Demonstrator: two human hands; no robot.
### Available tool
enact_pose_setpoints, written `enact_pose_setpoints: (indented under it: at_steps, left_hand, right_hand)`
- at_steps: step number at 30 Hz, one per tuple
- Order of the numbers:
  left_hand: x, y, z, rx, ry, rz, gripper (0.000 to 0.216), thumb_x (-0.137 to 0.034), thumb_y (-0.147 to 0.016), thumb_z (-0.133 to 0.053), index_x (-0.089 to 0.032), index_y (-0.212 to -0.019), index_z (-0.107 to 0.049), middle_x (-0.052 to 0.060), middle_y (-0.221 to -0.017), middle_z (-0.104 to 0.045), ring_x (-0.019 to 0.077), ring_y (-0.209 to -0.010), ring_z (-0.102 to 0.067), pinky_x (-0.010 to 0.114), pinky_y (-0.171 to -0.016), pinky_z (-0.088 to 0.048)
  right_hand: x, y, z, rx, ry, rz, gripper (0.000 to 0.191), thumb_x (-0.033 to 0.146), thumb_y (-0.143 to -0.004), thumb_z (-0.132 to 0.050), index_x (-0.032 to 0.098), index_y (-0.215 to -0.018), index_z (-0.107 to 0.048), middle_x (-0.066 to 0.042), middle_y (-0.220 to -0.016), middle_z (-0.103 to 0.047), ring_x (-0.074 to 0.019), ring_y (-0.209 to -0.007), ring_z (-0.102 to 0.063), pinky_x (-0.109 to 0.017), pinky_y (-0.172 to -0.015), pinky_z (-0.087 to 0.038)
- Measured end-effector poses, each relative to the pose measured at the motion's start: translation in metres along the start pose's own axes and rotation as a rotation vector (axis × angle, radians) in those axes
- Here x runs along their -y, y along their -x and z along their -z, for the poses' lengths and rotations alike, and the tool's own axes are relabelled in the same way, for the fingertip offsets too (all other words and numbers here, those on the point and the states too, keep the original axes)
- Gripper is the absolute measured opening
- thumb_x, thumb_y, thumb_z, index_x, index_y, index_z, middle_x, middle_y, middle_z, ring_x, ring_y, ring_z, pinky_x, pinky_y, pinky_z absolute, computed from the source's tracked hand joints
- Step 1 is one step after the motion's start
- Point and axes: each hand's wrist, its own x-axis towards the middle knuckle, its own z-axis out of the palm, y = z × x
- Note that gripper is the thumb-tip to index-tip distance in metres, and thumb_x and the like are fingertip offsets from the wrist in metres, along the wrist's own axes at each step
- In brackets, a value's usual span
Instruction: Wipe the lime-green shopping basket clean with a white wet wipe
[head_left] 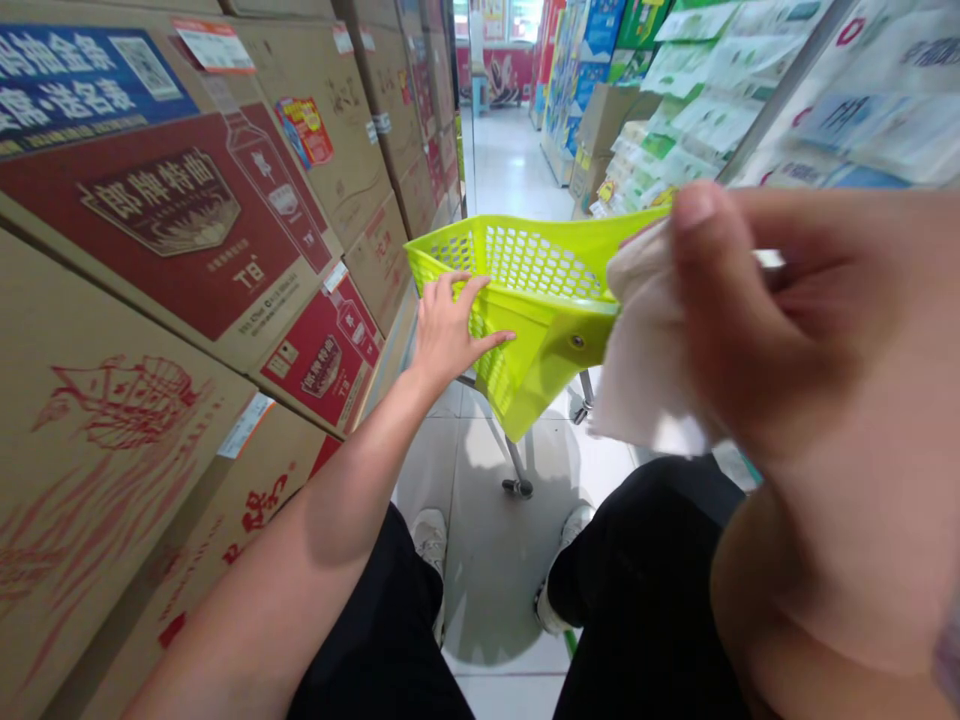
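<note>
A bright yellow-green plastic cart basket with perforated walls stands on metal legs with casters in front of me. My left hand is at its near left rim, with the fingers and thumb spread apart against the plastic. Large and blurred at the right, my right hand pinches a crumpled white cloth that hangs down beside the basket's right end. The cloth covers part of that end. Behind the right hand, the rest of the cloth is hidden.
Stacked cardboard cartons form a wall along the left. At the right are shelves of white and green packs, with an open brown box by them. A tiled aisle runs ahead. My legs and shoes are below the basket.
</note>
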Motion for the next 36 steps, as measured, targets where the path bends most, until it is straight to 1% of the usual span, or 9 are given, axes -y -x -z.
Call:
enact_pose_setpoints:
  at_steps: [3, 5, 8, 11, 16, 21, 24, 31, 36]
  left_hand:
    - [-0.016, 0.003, 0.003, -0.004, -0.078, 0.046, 0.1, -0.098, -0.079, -0.07, -0.025, -0.147, -0.064, 0.021, -0.148, -0.059, 0.0465, -0.135, -0.054, 0.06, -0.115, -0.044]
    - [-0.028, 0.008, 0.0, -0.02, -0.094, 0.054, 0.101, -0.1, -0.074, -0.072, -0.025, -0.141, -0.067, 0.021, -0.146, -0.059, 0.0471, -0.133, -0.053, 0.061, -0.115, -0.041]
    - [-0.048, 0.017, -0.007, -0.063, -0.055, 0.063, 0.102, -0.101, -0.069, -0.075, -0.026, -0.137, -0.07, 0.021, -0.144, -0.059, 0.0474, -0.132, -0.051, 0.064, -0.117, -0.036]
    - [-0.057, 0.022, -0.009, -0.034, 0.049, -0.042, 0.088, -0.089, -0.085, -0.073, -0.023, -0.142, -0.068, 0.02, -0.139, -0.061, 0.0426, -0.13, -0.054, 0.059, -0.115, -0.04]
    - [-0.026, 0.014, 0.01, 0.063, -0.003, -0.235, 0.077, -0.074, -0.099, -0.059, -0.018, -0.152, -0.061, 0.019, -0.138, -0.068, 0.0395, -0.127, -0.062, 0.056, -0.114, -0.044]
    - [0.006, 0.013, 0.028, 0.24, -0.19, -0.164, 0.061, -0.079, -0.098, -0.054, -0.023, -0.105, -0.077, 0.014, -0.1, -0.079, 0.0375, -0.099, -0.071, 0.056, -0.101, -0.046]
    - [0.001, 0.017, 0.033, 0.281, -0.218, -0.183, 0.056, -0.074, -0.102, -0.052, -0.022, -0.101, -0.075, 0.013, -0.1, -0.082, 0.0345, -0.09, -0.074, 0.052, -0.093, -0.046]
    - [-0.029, 0.021, 0.041, 0.321, -0.176, -0.211, 0.063, -0.071, -0.104, -0.044, -0.019, -0.109, -0.08, 0.014, -0.09, -0.084, 0.0353, -0.081, -0.078, 0.049, -0.082, -0.049]
    - [-0.032, 0.021, 0.052, 0.378, 0.137, -0.143, 0.052, -0.062, -0.108, -0.048, -0.024, -0.112, -0.084, 0.009, -0.109, -0.087, 0.0331, -0.1, -0.082, 0.042, -0.081, -0.054]
  right_hand:
    - [0.002, -0.017, -0.017, -0.118, 0.058, 0.012, 0.056, 0.038, -0.112, -0.05, 0.026, -0.064, -0.024, 0.003, -0.061, -0.022, -0.0174, -0.059, -0.023, -0.04, -0.066, -0.017]
    - [-0.006, -0.023, -0.027, -0.11, 0.088, -0.015, 0.054, 0.04, -0.112, -0.049, 0.025, -0.063, -0.031, 0.002, -0.06, -0.03, -0.0164, -0.059, -0.025, -0.038, -0.065, -0.018]
    - [-0.022, -0.024, -0.043, 0.047, 0.169, -0.073, 0.057, 0.055, -0.114, -0.042, 0.024, -0.069, -0.058, -0.004, -0.063, -0.049, -0.0182, -0.06, -0.038, -0.037, -0.064, -0.019]
    - [-0.036, -0.021, -0.059, 0.237, 0.219, -0.047, 0.063, 0.07, -0.11, -0.043, 0.024, -0.079, -0.074, -0.01, -0.063, -0.06, -0.0229, -0.062, -0.052, -0.036, -0.062, -0.023]
    - [-0.052, -0.017, -0.069, 0.363, 0.126, 0.0, 0.054, 0.068, -0.107, -0.051, 0.025, -0.092, -0.081, -0.008, -0.073, -0.072, -0.0253, -0.071, -0.062, -0.035, -0.065, -0.032]
    - [-0.077, -0.017, -0.065, 0.242, 0.147, 0.032, 0.052, 0.058, -0.111, -0.043, 0.023, -0.098, -0.08, -0.012, -0.088, -0.077, -0.0275, -0.083, -0.066, -0.036, -0.07, -0.038]
    - [-0.088, -0.016, -0.071, 0.238, 0.327, 0.011, 0.051, 0.054, -0.108, -0.048, 0.021, -0.085, -0.079, -0.015, -0.081, -0.075, -0.0312, -0.086, -0.068, -0.039, -0.074, -0.041]
    - [-0.056, -0.01, -0.109, 0.522, 0.33, 0.038, 0.057, 0.049, -0.113, -0.038, 0.019, -0.09, -0.082, -0.018, -0.088, -0.08, -0.0303, -0.076, -0.071, -0.039, -0.067, -0.037]
    - [-0.041, -0.008, -0.13, 0.409, 0.069, 0.125, 0.047, 0.04, -0.116, -0.034, 0.021, -0.109, -0.076, -0.013, -0.112, -0.081, -0.0261, -0.091, -0.071, -0.037, -0.073, -0.04]
